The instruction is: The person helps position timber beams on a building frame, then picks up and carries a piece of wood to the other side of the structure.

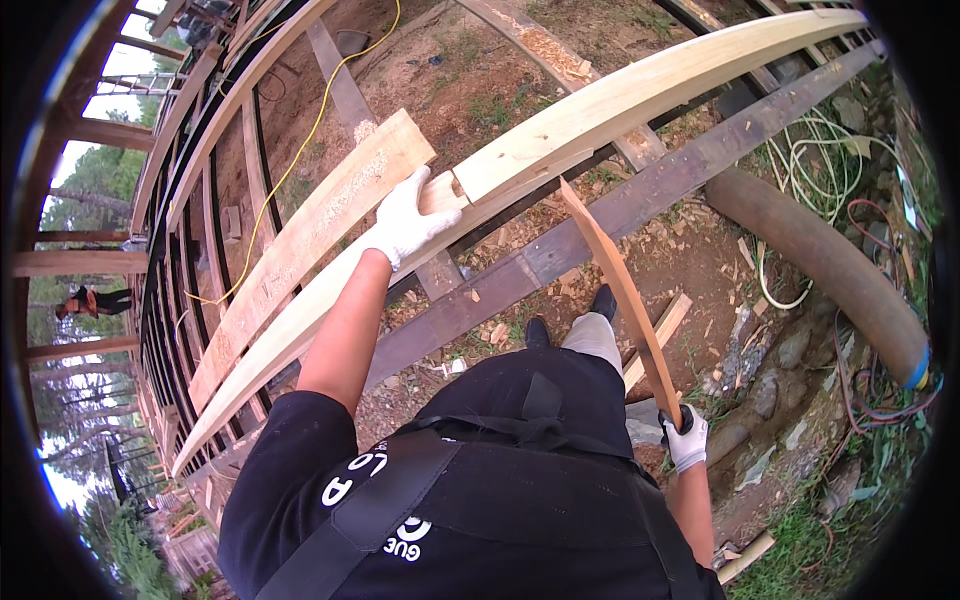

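Observation:
A long pale timber beam (640, 100) curves across the view, with a stepped notch in its upper face near the middle. My left hand (415, 218), in a white glove, grips the wood at this notch, thumb and fingers on either side of a short pale section (440, 194). Low at my right side, my right hand (686, 440), also gloved, is closed around the dark handle of what looks like a handsaw (628, 300). Its long brown blade points up and away, its tip near the dark rail in front of the beam. The fingers under the left glove are partly hidden.
A wide plank (310, 215) strewn with sawdust lies beside the beam. Dark rails (600, 225) cross below. A thick brown pipe (820, 260), pale hose (825, 150) and rocks lie right. A yellow cord (300, 160) runs left; another person (97, 302) stands far off.

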Available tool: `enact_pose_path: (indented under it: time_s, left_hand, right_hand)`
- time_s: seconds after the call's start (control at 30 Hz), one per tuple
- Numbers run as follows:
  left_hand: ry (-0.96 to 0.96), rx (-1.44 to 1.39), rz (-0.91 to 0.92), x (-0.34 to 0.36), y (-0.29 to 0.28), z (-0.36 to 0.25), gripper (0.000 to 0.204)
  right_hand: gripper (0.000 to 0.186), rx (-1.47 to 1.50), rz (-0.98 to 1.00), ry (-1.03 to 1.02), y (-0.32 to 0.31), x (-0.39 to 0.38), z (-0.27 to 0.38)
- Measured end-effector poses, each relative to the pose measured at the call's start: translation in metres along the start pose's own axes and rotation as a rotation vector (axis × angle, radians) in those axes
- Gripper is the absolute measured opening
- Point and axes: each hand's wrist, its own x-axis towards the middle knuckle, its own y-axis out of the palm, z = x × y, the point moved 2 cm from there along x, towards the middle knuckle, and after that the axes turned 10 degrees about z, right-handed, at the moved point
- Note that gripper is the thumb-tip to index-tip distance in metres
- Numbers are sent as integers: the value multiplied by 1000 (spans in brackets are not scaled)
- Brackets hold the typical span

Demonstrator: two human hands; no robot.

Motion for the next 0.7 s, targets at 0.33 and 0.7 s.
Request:
enact_pose_path:
  time_s: [0.33,0.7]
  left_hand:
    - [-148,252,-140,2,6,-26,79]
    - [-158,196,-145,0,8,-19,87]
  right_hand:
    - [32,-44,-227,-276,-70,94,127]
    - [30,-184,-15,-533,-49,216,373]
